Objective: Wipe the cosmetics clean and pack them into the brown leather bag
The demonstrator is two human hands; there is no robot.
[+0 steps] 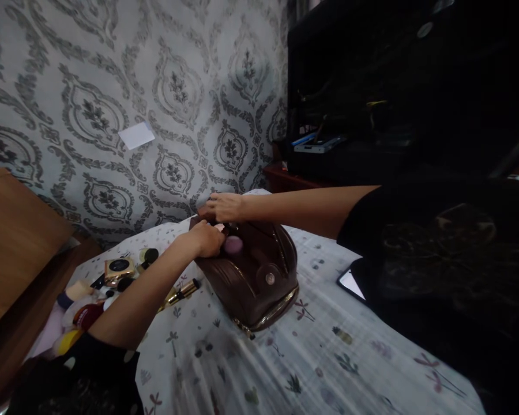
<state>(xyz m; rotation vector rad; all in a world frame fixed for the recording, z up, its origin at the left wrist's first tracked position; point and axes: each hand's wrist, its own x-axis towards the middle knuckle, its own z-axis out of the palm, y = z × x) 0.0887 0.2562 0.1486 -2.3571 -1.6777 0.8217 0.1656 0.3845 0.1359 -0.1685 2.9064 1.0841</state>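
Brown bag [259, 294] sits mid-frame on the printed cloth [311, 369], its top face towards me, gold zip [279, 308] curving along the near edge and a round metal snap [270, 279] just above it.

My left hand [205, 239] comes in from the lower left and rests at the bag's upper left edge, fingers bent. Just beside the fingertips: a purple round item [233, 245] and a small pale pink piece [219, 228]. Whether I grip either, cannot tell.

My right hand [225, 207] reaches across from the right, above the left one, fingers curled down over the bag's far end; their hold is hidden, so cannot tell how tightly they close. Hands are near each other, with little room between them.

Room: the widest stretch of cloth runs from the bag's near edge to the bottom of the frame. A second stretch separates the bag from the phone [352, 284], which lies at the cloth's right edge, partly behind my dark sleeve. Left side is tighter: a gold tube [181, 292] lies near the bag, then a gold-cased item [119, 271] and a crowded heap at left, partly behind my forearm. Wooden panel [17, 242] bounds the left; patterned wall [177, 86] stands behind the far edge.
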